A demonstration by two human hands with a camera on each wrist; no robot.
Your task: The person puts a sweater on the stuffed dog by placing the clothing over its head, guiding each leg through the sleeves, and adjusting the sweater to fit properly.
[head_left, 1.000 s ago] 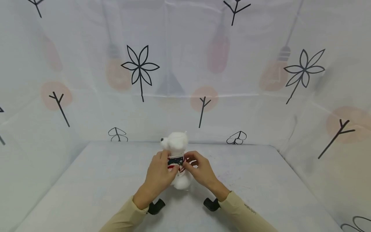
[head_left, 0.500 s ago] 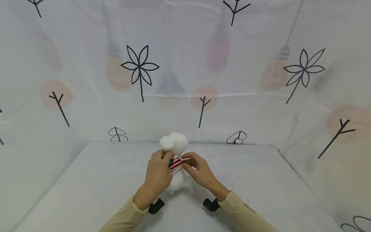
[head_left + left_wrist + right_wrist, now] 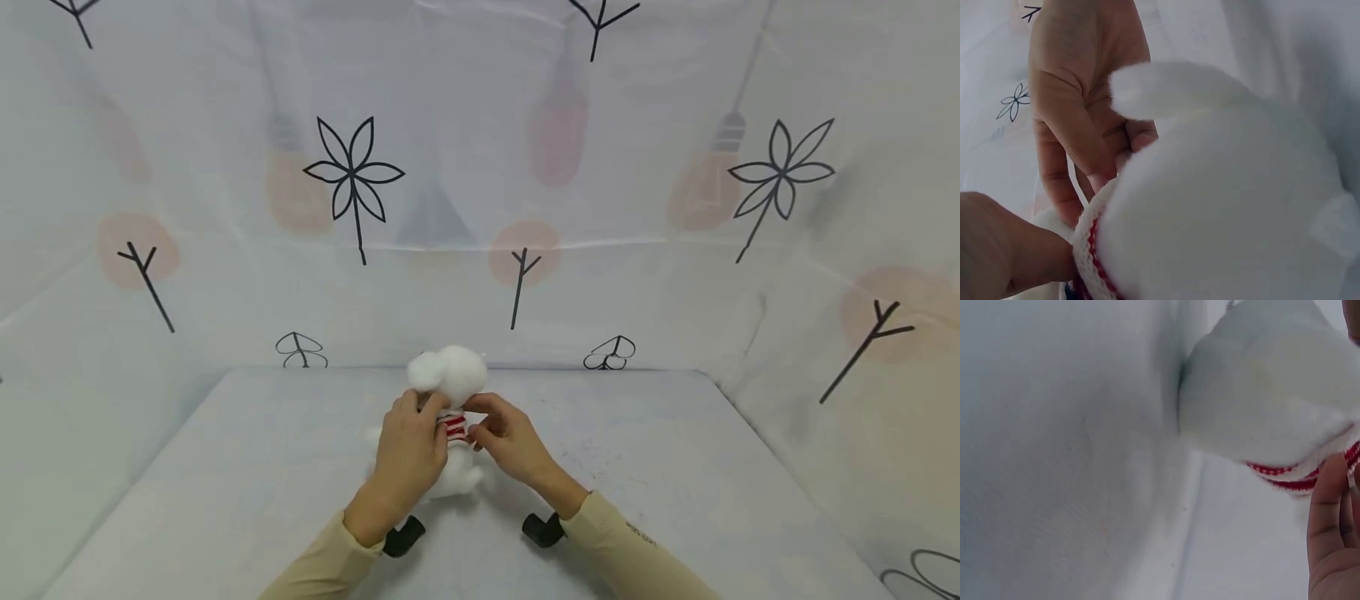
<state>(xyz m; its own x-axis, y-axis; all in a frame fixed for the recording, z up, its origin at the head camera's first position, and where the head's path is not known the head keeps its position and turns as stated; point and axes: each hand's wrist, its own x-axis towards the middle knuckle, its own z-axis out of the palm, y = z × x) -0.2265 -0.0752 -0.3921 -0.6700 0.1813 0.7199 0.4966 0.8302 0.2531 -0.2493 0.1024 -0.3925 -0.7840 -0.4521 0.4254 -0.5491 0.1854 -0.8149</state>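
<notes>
- Where the table (image 3: 225,500) runs toward the patterned backdrop (image 3: 360,179), the left hand (image 3: 408,454) grips the white plush toy (image 3: 450,375) from its left side, fingers curled round the body just below the head.
- The toy stands upright near the middle of the table, toward the far edge, its head rising above both hands; its lower body shows between and below them.
- A red-and-white striped knit garment (image 3: 454,426) sits round the toy's middle, showing in the gap between the two hands; in the left wrist view its ribbed edge (image 3: 1085,250) lies against the white fur.
- The right hand (image 3: 510,442) meets the toy from the right, thumb and fingers drawn together and pinching the garment's edge.
- Both beige sleeves (image 3: 622,554) reach in from the near edge, each with a black camera mount (image 3: 542,528) under the wrist.
</notes>
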